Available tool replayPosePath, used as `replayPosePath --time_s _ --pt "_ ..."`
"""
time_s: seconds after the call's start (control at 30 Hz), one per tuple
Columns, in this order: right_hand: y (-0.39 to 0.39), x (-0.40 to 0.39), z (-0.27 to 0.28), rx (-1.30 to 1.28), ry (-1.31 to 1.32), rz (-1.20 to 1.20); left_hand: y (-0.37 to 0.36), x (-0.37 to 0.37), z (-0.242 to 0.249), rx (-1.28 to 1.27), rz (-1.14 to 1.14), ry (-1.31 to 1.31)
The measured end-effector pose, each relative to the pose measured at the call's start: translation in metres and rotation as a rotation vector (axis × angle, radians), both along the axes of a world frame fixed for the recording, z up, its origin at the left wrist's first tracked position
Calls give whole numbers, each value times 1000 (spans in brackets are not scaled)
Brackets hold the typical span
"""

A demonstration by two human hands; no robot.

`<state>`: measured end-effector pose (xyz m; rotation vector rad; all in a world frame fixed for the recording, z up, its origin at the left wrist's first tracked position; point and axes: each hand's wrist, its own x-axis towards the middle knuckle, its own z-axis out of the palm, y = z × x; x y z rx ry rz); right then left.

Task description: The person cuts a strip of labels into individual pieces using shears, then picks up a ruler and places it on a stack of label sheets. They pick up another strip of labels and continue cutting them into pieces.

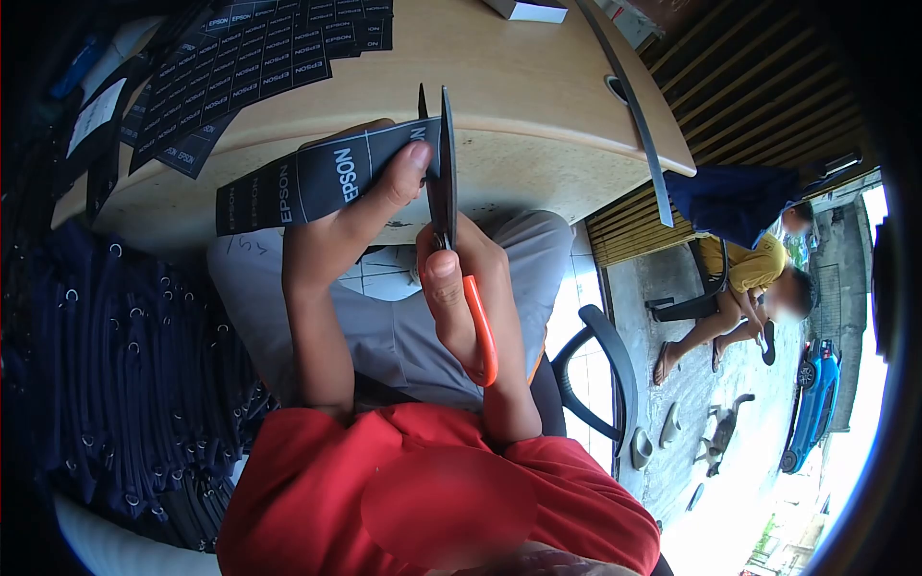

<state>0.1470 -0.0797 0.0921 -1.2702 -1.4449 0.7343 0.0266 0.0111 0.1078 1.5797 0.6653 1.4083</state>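
Holding a printed strip (317, 182) in the left hand (355, 221) and scissors (447, 192) in the right hand (471, 288), the person sits at a desk (461, 62), arms forward over the lap. The hands are apart, each clamped on its own object. The left thumb presses the near face of the strip close to one end, with fingers behind, probably to stiffen that end beside the blades. The right hand wraps the orange handle, its thumb near the pivot; the blades stand parted and point away from the body, the strip's end lying at them. Both hands work in front of the desk's edge, presumably for room around the blades. Sheets (264, 62) overlap on the desk to the left, likely laid there for easy reach.

The strip is dark, flat and smooth, bowed slightly in the grip, with pale lines dividing repeated EPSON lettering; the sheets bear the same print. The blades are slim, tapering metal, the handle apparently plastic. The desk has a pale, wood-toned top and a scuffed edge, over which a narrow grey band (645, 134) hangs. Dark straps (134, 384) with shiny rings hang in dense rows at left.
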Motion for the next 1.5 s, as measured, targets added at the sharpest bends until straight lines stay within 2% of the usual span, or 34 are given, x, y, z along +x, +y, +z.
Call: replayPosePath --time_s 0.4,0.67,0.93,1.13,1.27,1.33,1.5 --pt "-1 -2 1 -27 45 16 1 -1 -1 44 43 10" --pt "1 -1 -3 48 14 35 0 1 -1 35 59 -14" --pt "3 -2 -8 80 61 74 6 -4 0 15 -18 55" --pt "3 -2 -8 62 46 84 3 -2 0 28 -19 -28" --pt "4 -2 -10 57 43 99 5 -3 -3 83 48 37" --pt "4 -2 -10 60 42 101 4 -2 -1 7 2 -34" --pt "5 -2 -8 64 19 108 6 -7 1 37 0 25"
